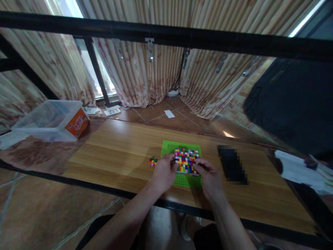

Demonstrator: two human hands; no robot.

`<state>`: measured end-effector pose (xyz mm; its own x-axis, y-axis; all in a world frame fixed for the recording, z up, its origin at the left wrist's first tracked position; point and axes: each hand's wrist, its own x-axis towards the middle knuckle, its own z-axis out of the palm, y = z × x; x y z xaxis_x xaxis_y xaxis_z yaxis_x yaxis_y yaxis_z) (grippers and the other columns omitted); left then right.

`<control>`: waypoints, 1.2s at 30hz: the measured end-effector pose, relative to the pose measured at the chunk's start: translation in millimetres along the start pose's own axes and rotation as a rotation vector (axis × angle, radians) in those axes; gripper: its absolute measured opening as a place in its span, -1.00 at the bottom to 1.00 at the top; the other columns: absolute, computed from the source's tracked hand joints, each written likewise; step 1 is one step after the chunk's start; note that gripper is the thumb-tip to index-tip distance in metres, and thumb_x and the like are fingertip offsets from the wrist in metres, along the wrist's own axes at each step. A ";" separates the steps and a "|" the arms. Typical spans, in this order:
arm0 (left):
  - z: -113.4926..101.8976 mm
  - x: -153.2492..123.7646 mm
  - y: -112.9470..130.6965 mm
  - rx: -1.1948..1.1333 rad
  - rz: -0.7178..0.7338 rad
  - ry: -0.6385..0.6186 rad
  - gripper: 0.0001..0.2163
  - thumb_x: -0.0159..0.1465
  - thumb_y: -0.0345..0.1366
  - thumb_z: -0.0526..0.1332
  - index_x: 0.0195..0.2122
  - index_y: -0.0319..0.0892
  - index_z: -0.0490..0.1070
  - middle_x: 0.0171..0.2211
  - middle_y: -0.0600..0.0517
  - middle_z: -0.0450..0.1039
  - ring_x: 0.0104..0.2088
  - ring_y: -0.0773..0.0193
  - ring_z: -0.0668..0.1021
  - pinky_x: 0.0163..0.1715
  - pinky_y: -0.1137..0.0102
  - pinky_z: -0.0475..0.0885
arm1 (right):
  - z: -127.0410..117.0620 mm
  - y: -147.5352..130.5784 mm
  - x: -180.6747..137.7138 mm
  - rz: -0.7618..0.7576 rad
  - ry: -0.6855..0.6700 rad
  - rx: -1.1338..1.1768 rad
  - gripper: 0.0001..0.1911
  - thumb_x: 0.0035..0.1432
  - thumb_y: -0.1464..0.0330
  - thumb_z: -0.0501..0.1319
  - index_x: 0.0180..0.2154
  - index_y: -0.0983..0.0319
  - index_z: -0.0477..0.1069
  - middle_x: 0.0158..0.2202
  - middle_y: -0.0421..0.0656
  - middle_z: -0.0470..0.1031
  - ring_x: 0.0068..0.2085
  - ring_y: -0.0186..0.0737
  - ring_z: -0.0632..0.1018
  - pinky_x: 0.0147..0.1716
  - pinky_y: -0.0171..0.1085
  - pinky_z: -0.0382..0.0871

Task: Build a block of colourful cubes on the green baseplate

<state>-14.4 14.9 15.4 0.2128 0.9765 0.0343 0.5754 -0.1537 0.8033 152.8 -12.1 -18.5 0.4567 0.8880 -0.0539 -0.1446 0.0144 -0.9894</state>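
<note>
From the head camera I see a long wood-grain tabletop (pixel 111 152) running across the middle of the frame. A clear plastic bin (pixel 53 133) with an orange label stands at the left; a flat, dark, pixel-blurred object (pixel 231 165) lies right of centre. A thick black bar (pixel 166 33) crosses the top, blocking part of the pleated, patterned curtains (pixel 132 76). White paper (pixel 169 114) lies on the brown tiled floor beyond the table.

Just below centre, a multicoloured block of small studded bricks (pixel 185 159) lies on a bright green studded baseplate (pixel 182 181). A few loose bricks (pixel 152 161) sit in a small heap left of the plate.

My left hand (pixel 164 170) has its fingers drawn narrow at the block's left edge; my right hand (pixel 210 175) has thumb and finger close together at its right edge. I cannot tell whether either grips or only touches. The block lies flat, studs up, roughly squared with the plate; hands hide its sides, so its long axis is unclear.
</note>
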 end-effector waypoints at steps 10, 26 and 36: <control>-72.9 12.7 -34.3 0.324 -0.061 -0.067 -0.65 0.15 -0.32 0.27 -0.01 -0.19 0.45 -0.11 -0.10 0.55 -0.19 0.16 0.59 -0.22 0.36 0.46 | -1.9 -7.2 2.1 0.029 0.095 0.095 -0.71 -0.19 0.23 0.47 -0.36 0.18 0.58 -0.32 -0.19 0.60 -0.32 -0.23 0.56 -0.26 -0.20 0.44; -61.0 10.4 -39.7 0.386 0.067 -0.156 -0.81 0.16 -0.51 0.17 -0.28 -0.17 0.53 -0.30 -0.01 0.50 -0.26 0.23 0.55 -0.18 0.40 0.42 | -3.2 -8.1 4.0 0.017 0.098 0.082 -0.71 -0.21 0.22 0.48 -0.38 0.20 0.58 -0.33 -0.18 0.60 -0.34 -0.24 0.55 -0.30 -0.23 0.43; -58.7 12.0 -41.8 0.334 0.075 -0.120 -0.80 0.15 -0.57 0.16 -0.34 -0.18 0.53 -0.33 0.01 0.49 -0.29 0.27 0.53 -0.20 0.41 0.42 | -2.4 -7.1 4.9 -0.067 0.132 0.034 -0.72 -0.17 0.21 0.46 -0.38 0.21 0.57 -0.33 -0.16 0.59 -0.34 -0.21 0.55 -0.32 -0.21 0.43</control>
<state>-82.3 41.9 17.1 0.3439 0.9390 -0.0001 0.7770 -0.2845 0.5615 158.2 -8.9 -12.1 0.5774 0.8165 -0.0077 -0.1386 0.0887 -0.9864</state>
